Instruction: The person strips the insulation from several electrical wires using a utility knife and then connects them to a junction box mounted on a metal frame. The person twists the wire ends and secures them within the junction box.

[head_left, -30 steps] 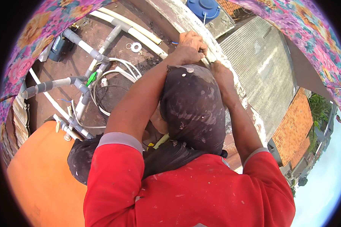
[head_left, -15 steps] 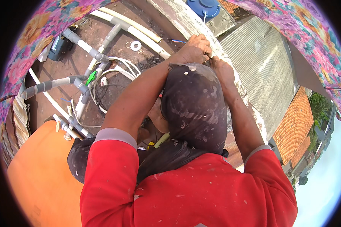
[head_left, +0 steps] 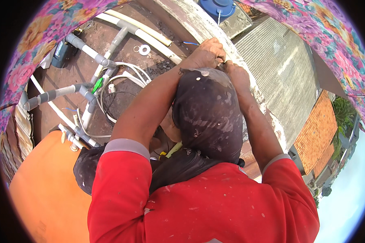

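Where the person's two bare hands meet, just past the right knee point(head_left: 209, 117), the head view shows them close together in the far middle. The left hand point(head_left: 210, 53) has its back up and its fingers bent in. The right hand point(head_left: 237, 75) is just to its right, and its fingers curl too. I cannot tell how tightly the hands are closed. What they may have hold of is too small and too hidden to tell.

A thin blue wire point(head_left: 190, 43) pokes out to the left, just beside the left hand. Both hands are near a wall point(head_left: 194, 20) with white, peeling paint on top. To the right, past this wall, is a wavy gray roof point(head_left: 278, 65), and far off sits a round blue tank point(head_left: 218, 8).

On the left, gray and white pipes point(head_left: 91, 52) join up on the brown floor point(head_left: 105, 30). They have a green valve handle point(head_left: 97, 85). Loops of white hose point(head_left: 136, 75) lie near it, and a flat white ring point(head_left: 144, 50) lies farther off. A big orange tank point(head_left: 48, 190) is near on the left. The person wears a red shirt point(head_left: 215, 206) with gray sleeve ends and dark, stained pants.
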The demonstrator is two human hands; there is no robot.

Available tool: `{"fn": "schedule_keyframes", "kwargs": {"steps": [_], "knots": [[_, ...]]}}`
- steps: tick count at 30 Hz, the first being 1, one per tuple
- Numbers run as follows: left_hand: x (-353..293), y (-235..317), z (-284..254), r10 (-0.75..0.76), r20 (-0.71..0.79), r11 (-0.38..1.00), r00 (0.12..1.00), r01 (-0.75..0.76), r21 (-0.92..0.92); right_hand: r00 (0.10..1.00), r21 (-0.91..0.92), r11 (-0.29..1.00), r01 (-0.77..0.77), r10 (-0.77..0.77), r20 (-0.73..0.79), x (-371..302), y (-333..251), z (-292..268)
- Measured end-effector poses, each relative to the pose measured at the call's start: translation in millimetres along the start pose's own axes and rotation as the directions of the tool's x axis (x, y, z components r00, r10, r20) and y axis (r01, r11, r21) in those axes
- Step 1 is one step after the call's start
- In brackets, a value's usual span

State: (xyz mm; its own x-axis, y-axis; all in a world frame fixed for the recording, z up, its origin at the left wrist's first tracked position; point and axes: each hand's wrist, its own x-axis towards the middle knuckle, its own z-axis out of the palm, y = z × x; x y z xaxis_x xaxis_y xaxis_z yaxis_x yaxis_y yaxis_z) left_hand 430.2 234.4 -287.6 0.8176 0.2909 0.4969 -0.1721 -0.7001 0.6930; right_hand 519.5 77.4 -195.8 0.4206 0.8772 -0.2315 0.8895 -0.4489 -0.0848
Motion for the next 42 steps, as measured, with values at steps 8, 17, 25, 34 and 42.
{"fn": "schedule_keyframes", "kwargs": {"steps": [8,17,25,34,42], "knots": [[-1,2,1,0.017,-0.034,1.0,0.999,-0.017,-0.023,0.998,0.081,0.995,-0.054,0.051,0.037,2,6,12],[-2,-1,1,0.02,-0.052,0.999,0.998,-0.022,-0.032,0.996,0.101,0.991,-0.09,0.09,0.011,-5,-1,14],[-2,-3,2,0.005,-0.001,1.0,1.0,-0.005,0.007,0.993,0.194,0.979,-0.069,0.086,-0.081,-20,15,40],[1,52,-73,-0.512,0.007,0.855,0.859,0.511,-0.092,0.987,0.481,0.866,-0.136,0.161,-0.01,-20,8,-22],[-11,131,-178,-0.701,-0.041,0.679,0.712,0.649,-0.343,0.879,0.07,0.904,0.421,-0.388,-0.277,-25,-56,-146]]}}
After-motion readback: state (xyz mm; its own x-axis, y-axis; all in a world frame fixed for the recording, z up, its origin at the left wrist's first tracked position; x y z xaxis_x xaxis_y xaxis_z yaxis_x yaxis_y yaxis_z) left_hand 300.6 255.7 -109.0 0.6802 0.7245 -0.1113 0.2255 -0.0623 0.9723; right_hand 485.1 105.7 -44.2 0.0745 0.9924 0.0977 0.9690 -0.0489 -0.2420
